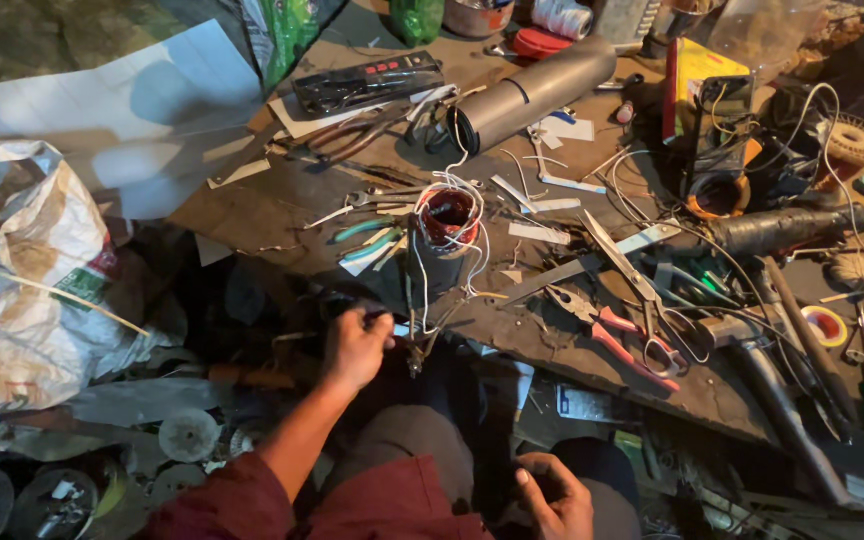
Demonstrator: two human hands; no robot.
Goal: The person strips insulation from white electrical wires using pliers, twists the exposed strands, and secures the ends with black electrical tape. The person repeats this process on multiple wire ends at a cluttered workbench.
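My left hand (pixel 354 348) reaches to the near edge of the wooden workbench (pixel 282 205), its fingers closed around a small dark object I cannot make out, right beside hanging white wires. These wires run up to a dark motor stator (pixel 442 232) with reddish copper winding, standing upright on the bench just beyond the hand. My right hand (pixel 554 496) rests low over my lap with curled fingers and nothing visible in it. Red sleeves cover both arms.
Red-handled pliers (pixel 624 346) and scissors (pixel 624 268) lie right of the stator, green-handled tools (pixel 367 240) to its left. Farther back lie a grey rolled tube (pixel 537 92), a black device (pixel 367 82) and a meter (pixel 722 125). A white sack (pixel 22 270) sits on the left.
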